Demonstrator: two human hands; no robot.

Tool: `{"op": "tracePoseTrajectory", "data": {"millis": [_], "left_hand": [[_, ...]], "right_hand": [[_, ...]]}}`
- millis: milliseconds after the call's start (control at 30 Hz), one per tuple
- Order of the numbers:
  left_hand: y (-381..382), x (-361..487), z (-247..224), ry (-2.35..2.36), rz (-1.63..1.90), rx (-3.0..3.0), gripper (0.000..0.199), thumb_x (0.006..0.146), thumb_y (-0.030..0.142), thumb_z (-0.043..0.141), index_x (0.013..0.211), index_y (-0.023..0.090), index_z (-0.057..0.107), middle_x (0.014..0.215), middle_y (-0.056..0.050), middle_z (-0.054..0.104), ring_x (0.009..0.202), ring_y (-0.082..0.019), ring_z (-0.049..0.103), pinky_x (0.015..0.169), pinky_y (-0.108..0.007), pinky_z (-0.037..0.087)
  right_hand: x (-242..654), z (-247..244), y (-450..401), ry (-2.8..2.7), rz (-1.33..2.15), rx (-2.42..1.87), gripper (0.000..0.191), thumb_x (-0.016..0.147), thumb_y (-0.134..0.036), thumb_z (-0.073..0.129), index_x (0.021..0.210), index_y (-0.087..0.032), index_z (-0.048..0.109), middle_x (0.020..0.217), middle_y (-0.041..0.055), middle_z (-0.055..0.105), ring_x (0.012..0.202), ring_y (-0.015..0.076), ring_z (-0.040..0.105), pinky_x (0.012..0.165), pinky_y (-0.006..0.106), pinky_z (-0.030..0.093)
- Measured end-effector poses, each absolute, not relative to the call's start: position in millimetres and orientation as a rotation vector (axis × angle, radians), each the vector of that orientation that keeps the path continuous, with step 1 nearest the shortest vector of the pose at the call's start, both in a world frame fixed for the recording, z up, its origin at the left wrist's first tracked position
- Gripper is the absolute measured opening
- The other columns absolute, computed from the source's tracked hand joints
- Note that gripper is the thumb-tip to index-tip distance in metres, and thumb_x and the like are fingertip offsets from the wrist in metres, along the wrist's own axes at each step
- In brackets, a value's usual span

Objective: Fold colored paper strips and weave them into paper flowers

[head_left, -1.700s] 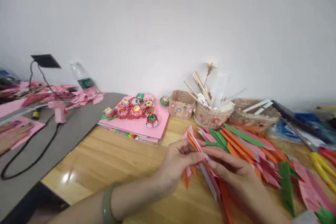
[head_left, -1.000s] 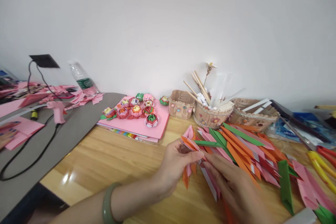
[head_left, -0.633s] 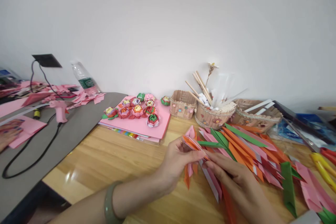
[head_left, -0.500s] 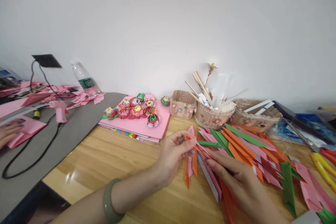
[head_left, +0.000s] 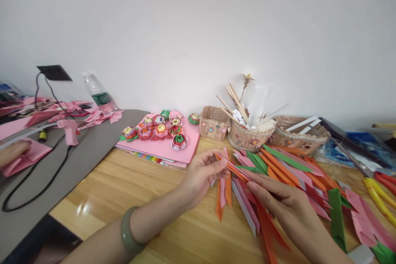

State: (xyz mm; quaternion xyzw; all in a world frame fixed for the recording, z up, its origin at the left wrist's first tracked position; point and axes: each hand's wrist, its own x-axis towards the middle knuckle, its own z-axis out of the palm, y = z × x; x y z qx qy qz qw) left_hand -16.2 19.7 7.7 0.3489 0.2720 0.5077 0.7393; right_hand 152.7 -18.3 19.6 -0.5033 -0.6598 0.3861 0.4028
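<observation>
My left hand (head_left: 204,175) pinches one end of a slim bundle of folded paper strips (head_left: 236,170), orange and pink with pale edges. The other end is gripped between the thumb and fingers of my right hand (head_left: 275,196), so the bundle slants across between both hands above the table. Beneath and beside them lie folded strips in orange (head_left: 280,169), green (head_left: 289,159) and pink (head_left: 244,198), heaped to the right. Part of the bundle is hidden by my fingers.
Folded paper flowers (head_left: 161,131) sit on a pink paper stack (head_left: 188,148). Decorated baskets (head_left: 215,123) line the wall, one holding sticks. Yellow-handled scissors (head_left: 379,198) lie at right. On the left are a pink glue gun (head_left: 70,132), a bottle (head_left: 100,95) and another person's hand (head_left: 12,152).
The bundle has turned slightly in my hands and now looks narrower, more edge-on. At the far left, the other person's hand has shifted over the pink paper.
</observation>
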Motion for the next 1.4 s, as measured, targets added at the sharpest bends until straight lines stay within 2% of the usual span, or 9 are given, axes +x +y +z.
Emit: {"op": "tracePoseTrajectory", "data": {"millis": [133,267,367,467,733,967,1067,1167,1400], "left_hand": [[21,-18,7,0.566,1.073,0.714,0.018,0.064,0.019,0.072,0.073,0.013,0.058,0.064,0.002,0.057,0.057,-0.005,0.055,0.06,-0.016,0.044],[22,-21,9,0.55,1.04,0.727,0.022,0.061,0.02,0.074,0.072,0.014,0.056,0.064,0.001,0.06,0.057,-0.007,0.057,0.06,-0.018,0.045],[25,-23,13,0.555,1.001,0.772,0.022,0.059,0.021,0.075,0.07,0.013,0.057,0.063,0.001,0.061,0.057,-0.008,0.058,0.059,-0.019,0.046],[29,-27,19,0.596,0.934,0.841,0.023,0.059,0.023,0.075,0.07,0.011,0.06,0.062,-0.001,0.062,0.057,-0.009,0.059,0.059,-0.02,0.047],[36,-29,21,0.839,0.93,0.996,0.032,0.053,0.028,0.077,0.077,0.011,0.062,0.064,0.0,0.062,0.057,-0.009,0.06,0.058,-0.021,0.045],[38,-28,18,0.939,0.963,1.015,0.034,0.048,0.026,0.077,0.073,0.013,0.057,0.062,0.002,0.059,0.053,-0.009,0.056,0.051,-0.02,0.041],[45,-38,21,0.942,0.786,1.183,0.028,0.051,0.024,0.071,0.073,0.013,0.057,0.064,0.001,0.058,0.056,-0.009,0.055,0.057,-0.023,0.043],[56,-53,26,0.929,0.579,1.367,0.023,0.055,0.024,0.066,0.073,0.014,0.057,0.067,0.001,0.059,0.059,-0.009,0.055,0.06,-0.023,0.044],[67,-77,20,0.94,0.177,1.746,0.018,0.057,0.008,0.062,0.072,0.015,0.058,0.061,0.002,0.06,0.059,-0.011,0.055,0.055,-0.02,0.04]], "right_hand": [[151,24,-19,-1.535,1.002,-1.292,0.029,0.068,-0.046,0.065,0.09,-0.028,0.072,0.093,0.0037,0.072,0.084,0.0238,0.066,0.074,0.033,0.055],[154,19,-18,-1.379,1.024,-1.382,0.028,0.06,-0.045,0.071,0.082,-0.027,0.074,0.078,0.003,0.073,0.067,0.0195,0.065,0.057,0.025,0.055],[158,13,-16,-1.289,1.073,-1.406,0.028,0.057,-0.044,0.073,0.078,-0.026,0.075,0.06,0.0016,0.068,0.049,0.0135,0.057,0.045,0.022,0.049],[159,11,-14,-1.221,1.137,-1.387,0.027,0.055,-0.043,0.075,0.073,-0.022,0.075,0.047,-0.0003,0.059,0.041,0.0105,0.048,0.04,0.022,0.044],[153,19,-15,-1.3,1.346,-1.39,0.023,0.055,-0.04,0.074,0.061,-0.019,0.065,0.051,-0.0038,0.053,0.044,0.008,0.045,0.043,0.02,0.041],[147,12,-23,-1.537,1.522,-1.278,0.027,0.059,-0.04,0.073,0.076,-0.02,0.067,0.059,-0.0027,0.057,0.052,0.01,0.052,0.048,0.02,0.042],[148,9,-24,-1.562,1.674,-1.213,0.031,0.066,-0.046,0.066,0.082,-0.018,0.068,0.061,0.0006,0.063,0.052,0.0108,0.056,0.051,0.022,0.044],[153,9,-20,-1.527,1.598,-1.28,0.035,0.074,-0.049,0.057,0.075,-0.017,0.068,0.06,0.0027,0.064,0.052,0.0119,0.057,0.05,0.023,0.046],[157,9,-11,-1.477,1.365,-1.379,0.038,0.067,-0.053,0.061,0.066,-0.016,0.068,0.062,0.0036,0.065,0.052,0.0132,0.056,0.05,0.025,0.047]]}}
